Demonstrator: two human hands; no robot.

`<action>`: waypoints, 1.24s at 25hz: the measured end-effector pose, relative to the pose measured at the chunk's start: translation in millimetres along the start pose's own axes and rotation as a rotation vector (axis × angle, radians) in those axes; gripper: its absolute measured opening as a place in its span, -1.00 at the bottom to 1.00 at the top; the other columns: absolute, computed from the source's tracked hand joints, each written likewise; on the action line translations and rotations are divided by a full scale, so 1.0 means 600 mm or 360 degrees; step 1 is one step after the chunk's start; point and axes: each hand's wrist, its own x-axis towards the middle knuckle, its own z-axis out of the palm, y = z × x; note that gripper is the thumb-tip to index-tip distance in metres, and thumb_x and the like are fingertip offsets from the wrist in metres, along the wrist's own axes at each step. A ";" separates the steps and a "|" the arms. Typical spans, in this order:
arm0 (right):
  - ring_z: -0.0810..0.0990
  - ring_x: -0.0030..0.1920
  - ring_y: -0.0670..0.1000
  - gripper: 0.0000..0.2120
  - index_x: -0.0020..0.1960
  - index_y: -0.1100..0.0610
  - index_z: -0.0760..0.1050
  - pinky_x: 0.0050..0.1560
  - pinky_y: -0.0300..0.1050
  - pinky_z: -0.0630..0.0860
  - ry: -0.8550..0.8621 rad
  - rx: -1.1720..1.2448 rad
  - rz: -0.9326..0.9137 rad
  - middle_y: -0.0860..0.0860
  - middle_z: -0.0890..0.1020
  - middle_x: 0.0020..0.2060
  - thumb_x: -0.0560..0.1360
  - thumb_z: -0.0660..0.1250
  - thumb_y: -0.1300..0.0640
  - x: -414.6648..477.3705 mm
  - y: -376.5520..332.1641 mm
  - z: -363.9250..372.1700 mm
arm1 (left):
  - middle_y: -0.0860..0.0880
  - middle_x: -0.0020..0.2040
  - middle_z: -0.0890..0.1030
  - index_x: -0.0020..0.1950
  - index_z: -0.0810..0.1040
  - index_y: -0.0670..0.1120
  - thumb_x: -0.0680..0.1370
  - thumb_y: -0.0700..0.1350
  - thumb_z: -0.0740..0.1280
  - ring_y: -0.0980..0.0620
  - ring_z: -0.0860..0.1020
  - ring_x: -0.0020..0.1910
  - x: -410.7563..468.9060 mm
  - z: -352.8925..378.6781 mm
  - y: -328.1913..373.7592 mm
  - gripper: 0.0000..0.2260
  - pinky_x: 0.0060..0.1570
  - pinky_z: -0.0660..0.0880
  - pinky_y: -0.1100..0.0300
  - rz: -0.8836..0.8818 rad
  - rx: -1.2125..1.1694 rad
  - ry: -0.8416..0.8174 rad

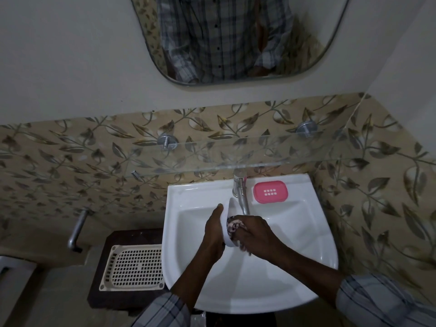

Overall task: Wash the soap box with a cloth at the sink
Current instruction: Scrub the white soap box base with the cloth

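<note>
Gripping soap box (232,208) on edge, left hand (213,230); long axis toward tap (243,199); right hand (255,230) clutches cloth (232,226) inside.

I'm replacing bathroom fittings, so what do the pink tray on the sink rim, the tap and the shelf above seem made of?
Pink tray: probably plastic, smooth, with even colour and moulded slots. Tap: metal, polished, showing grey highlights. Shelf: clear glass; the leaf tiles show through.
</note>
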 end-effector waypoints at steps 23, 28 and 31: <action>0.72 -0.07 0.22 -0.82 -0.07 0.10 0.69 -0.08 0.05 0.67 0.0138 0.1243 0.0447 0.15 0.74 -0.13 0.49 0.44 -0.02 0.033 -0.057 -0.027 | 0.30 0.40 0.39 0.60 0.08 0.17 0.53 0.38 0.14 0.12 0.40 0.44 -0.028 0.008 -0.023 -0.31 0.36 0.43 0.07 0.1179 0.0253 -0.0177; 0.67 -0.02 0.13 -0.73 0.07 0.16 0.62 0.00 0.06 0.62 0.0080 -0.0061 -0.0373 0.11 0.70 -0.04 0.42 0.49 0.09 0.030 -0.042 -0.043 | -0.06 0.42 0.50 0.53 0.30 0.09 0.34 0.58 0.09 0.01 0.61 0.24 -0.029 -0.023 0.007 -0.11 0.21 0.56 0.01 0.0541 -0.0348 -0.0208; 0.68 -0.07 0.11 -0.63 0.10 0.18 0.65 -0.08 -0.09 0.58 0.0094 -0.1158 -0.1306 0.10 0.70 -0.04 0.31 0.56 0.21 0.018 -0.024 -0.042 | -0.36 0.27 0.56 0.33 0.54 -0.29 0.42 0.48 0.16 -0.34 0.60 0.20 -0.039 -0.047 0.050 -0.11 0.21 0.49 -0.32 -0.0218 -0.0861 -0.0762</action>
